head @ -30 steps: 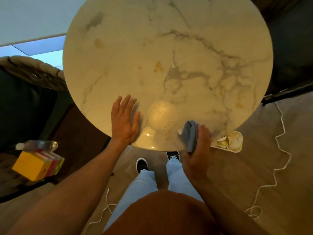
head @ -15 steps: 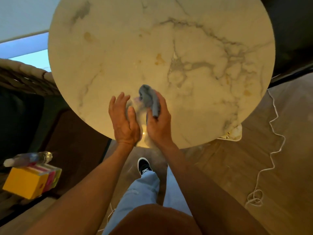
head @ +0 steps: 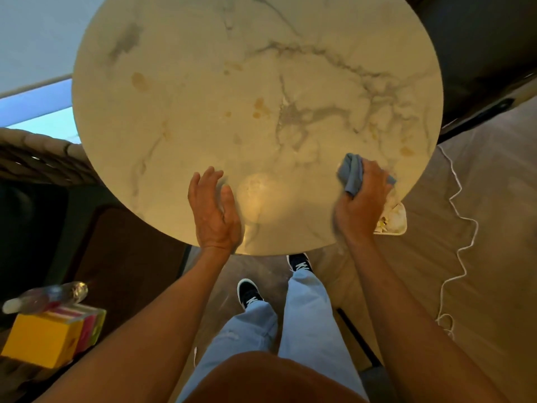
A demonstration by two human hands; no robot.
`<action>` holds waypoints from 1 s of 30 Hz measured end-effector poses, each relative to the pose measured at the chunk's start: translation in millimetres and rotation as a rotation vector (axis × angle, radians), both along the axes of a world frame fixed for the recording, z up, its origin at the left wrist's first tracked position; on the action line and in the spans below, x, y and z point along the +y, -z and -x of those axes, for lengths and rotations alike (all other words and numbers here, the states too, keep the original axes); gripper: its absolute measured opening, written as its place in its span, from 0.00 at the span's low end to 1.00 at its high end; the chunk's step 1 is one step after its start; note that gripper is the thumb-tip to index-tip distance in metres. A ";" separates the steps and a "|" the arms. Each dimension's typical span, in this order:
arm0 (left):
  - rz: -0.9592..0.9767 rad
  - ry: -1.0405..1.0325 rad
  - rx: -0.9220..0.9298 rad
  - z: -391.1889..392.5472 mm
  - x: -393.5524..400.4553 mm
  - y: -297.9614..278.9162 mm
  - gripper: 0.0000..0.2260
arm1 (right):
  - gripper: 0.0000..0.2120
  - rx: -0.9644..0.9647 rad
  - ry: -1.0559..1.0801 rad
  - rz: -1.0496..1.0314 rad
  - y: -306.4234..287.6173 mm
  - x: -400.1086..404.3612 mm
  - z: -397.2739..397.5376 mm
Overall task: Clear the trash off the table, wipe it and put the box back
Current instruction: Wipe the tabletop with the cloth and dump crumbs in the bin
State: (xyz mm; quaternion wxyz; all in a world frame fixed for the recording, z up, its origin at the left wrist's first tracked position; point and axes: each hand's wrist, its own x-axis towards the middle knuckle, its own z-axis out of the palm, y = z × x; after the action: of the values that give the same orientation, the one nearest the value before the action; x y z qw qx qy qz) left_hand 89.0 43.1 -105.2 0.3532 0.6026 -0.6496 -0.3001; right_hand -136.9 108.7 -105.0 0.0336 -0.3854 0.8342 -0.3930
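A round marble-patterned table point(head: 255, 82) fills the upper view, its top bare. My right hand point(head: 360, 202) grips a bunched blue-grey cloth point(head: 352, 174) and presses it on the table near the right front edge. My left hand point(head: 213, 210) rests flat on the table near the front edge, fingers straight. A yellow box point(head: 43, 338) with pink and green sides lies low at the left, off the table, with a clear plastic bottle point(head: 46, 296) lying on top of it.
A white bin point(head: 392, 221) holding crumpled trash stands on the floor under the table's right front edge. A white cord point(head: 462, 228) snakes over the wooden floor at the right. A wicker chair point(head: 37, 155) stands at the left. My feet are below the table edge.
My right hand has swept the cloth from beside my left hand out to the table's right front edge. My left hand has stayed near the front edge.
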 end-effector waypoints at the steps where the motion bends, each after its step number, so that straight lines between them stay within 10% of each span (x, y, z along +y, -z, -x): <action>1: -0.004 -0.002 -0.001 0.0 0.3 0.2 0.21 | 0.23 -0.009 -0.017 0.011 -0.3 -6.6 -7.8; 15: 0.047 -0.046 0.065 0.0 0.6 -0.8 0.19 | 0.26 -0.435 -0.629 0.027 -6.2 -56.0 -134.3; 20: 0.013 -0.103 0.046 -0.6 -2.0 -2.3 0.24 | 0.20 -0.728 -0.347 0.233 -33.7 -49.5 -115.4; 30: 0.114 0.164 -0.082 40.0 -43.1 -7.8 0.20 | 0.28 -0.144 0.168 0.287 -27.8 4.0 80.1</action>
State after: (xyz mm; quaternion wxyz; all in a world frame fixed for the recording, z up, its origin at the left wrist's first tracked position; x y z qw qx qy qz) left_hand 49.0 0.0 -97.4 0.3342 0.5381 -0.7268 -0.2655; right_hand -217.0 112.8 -77.1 0.0048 -0.2859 0.7943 -0.5360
